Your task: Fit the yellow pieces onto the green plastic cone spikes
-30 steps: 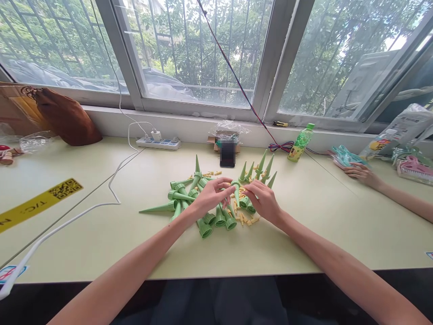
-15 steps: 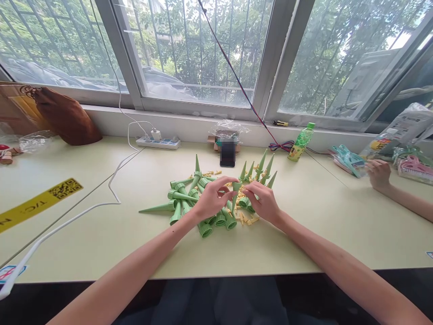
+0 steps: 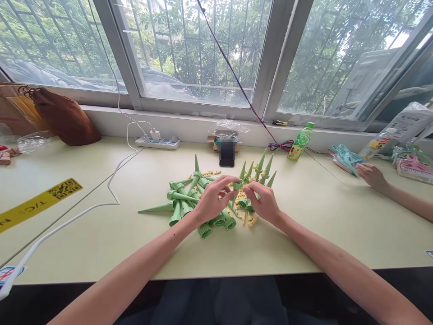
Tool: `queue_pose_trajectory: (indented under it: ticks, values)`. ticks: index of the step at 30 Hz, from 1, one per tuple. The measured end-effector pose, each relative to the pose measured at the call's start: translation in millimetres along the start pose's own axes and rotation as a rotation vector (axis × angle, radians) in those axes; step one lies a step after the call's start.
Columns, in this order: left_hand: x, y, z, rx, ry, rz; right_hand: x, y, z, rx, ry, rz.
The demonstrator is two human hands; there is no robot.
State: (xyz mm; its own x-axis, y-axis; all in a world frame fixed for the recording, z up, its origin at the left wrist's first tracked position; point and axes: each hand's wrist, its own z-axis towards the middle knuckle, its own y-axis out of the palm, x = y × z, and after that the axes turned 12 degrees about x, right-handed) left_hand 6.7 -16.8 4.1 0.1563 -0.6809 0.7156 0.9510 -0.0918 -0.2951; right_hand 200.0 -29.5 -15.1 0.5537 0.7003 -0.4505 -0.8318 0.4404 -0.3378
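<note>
Between the thumb and fingers of my left hand [image 3: 214,198] is a green plastic watering spike [image 3: 238,185], its open cup end up and its point down. My right hand [image 3: 263,201] is closed in a pinch beside that cup; what lies at its fingertips is too small and covered to make out. Around and under my left hand lies a heap of green spikes [image 3: 182,195], most on their sides. Small yellow valve pieces [image 3: 252,221] are scattered below and between my hands. Behind my right hand, several green spikes [image 3: 267,168] stand point up with yellow pieces on them.
A phone [image 3: 227,154] leans on a small box at the back. A green drink bottle [image 3: 301,142] and a power strip [image 3: 158,142] stand near the window ledge. A white cable [image 3: 113,180] crosses the left side. At right, another person's hand [image 3: 370,175] touches a bagged teal item [image 3: 347,159].
The spike in my left hand has tilted so its cup opening faces me more. My right hand stays close to it. The other person's hand has moved left to the teal item.
</note>
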Motion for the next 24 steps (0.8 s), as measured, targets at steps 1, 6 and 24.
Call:
queue_pose_trajectory:
  ticks: [1, 6, 24]
  values:
    - [1.8, 0.3, 0.2, 0.008, -0.021, 0.001, -0.3, -0.1, 0.1, 0.012, 0.003, -0.001]
    - [4.1, 1.6, 1.9, 0.089, -0.185, -0.111, -2.4, -2.3, 0.9, 0.100, 0.017, -0.015]
    - [5.3, -2.6, 7.0, -0.153, -0.632, -0.363, 4.6, -4.2, -2.8, -0.032, -0.254, -0.030]
